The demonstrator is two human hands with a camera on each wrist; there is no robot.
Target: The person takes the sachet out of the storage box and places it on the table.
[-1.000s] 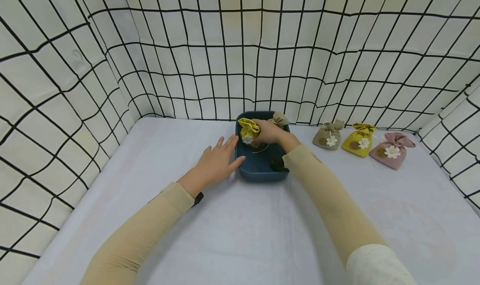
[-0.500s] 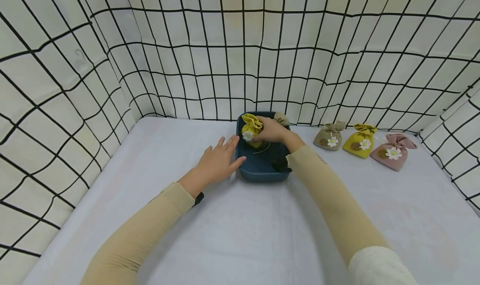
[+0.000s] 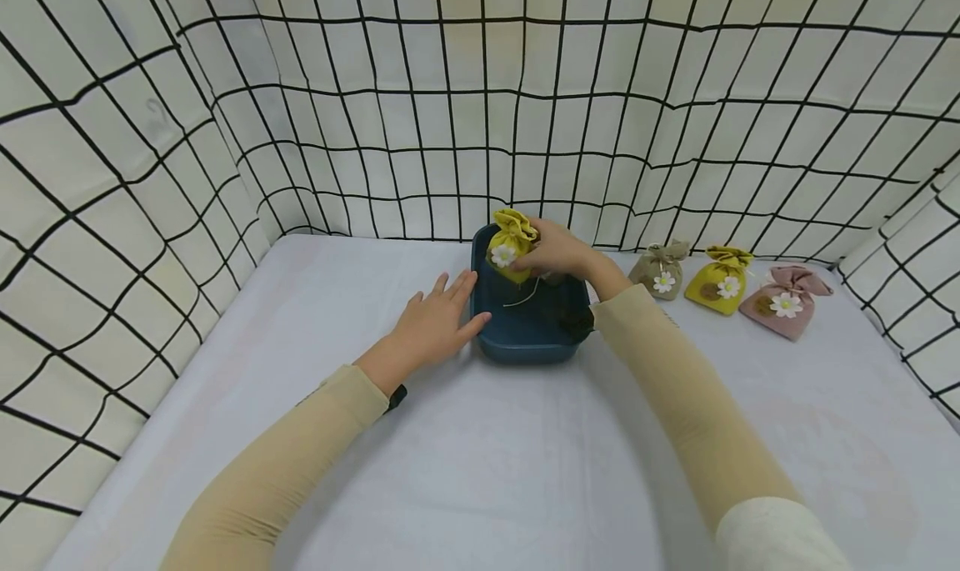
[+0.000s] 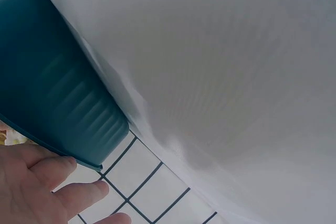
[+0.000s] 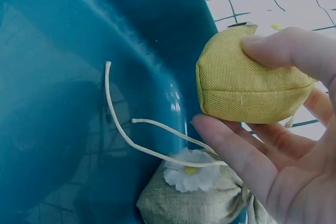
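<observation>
The right hand [image 3: 561, 252] pinches a yellow daisy-trimmed pouch [image 3: 513, 242] — higher than a second ago, now over the blue tub [image 3: 528, 353], so it seems to be coming out. The left hand [image 3: 426, 329], fingers straight, rests at the tub's side. The right wrist view reveals a grey-beige pouch [image 5: 184, 205] below — mostly hidden in the head view.

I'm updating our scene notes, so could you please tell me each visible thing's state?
Basin: upright, open-topped.
Held yellow bag: above the basin, neck gathered.
Right grip: holding that bag.
Left grip: fingers spread at the basin's rim.
Grey bag inside basin: flower showing, neck gathered.
Cord: ends loose.
Grey bag outside basin: lying, neck gathered.
Yellow bag outside basin: lying, neck gathered.
Pink bag: lying, neck gathered.
</observation>
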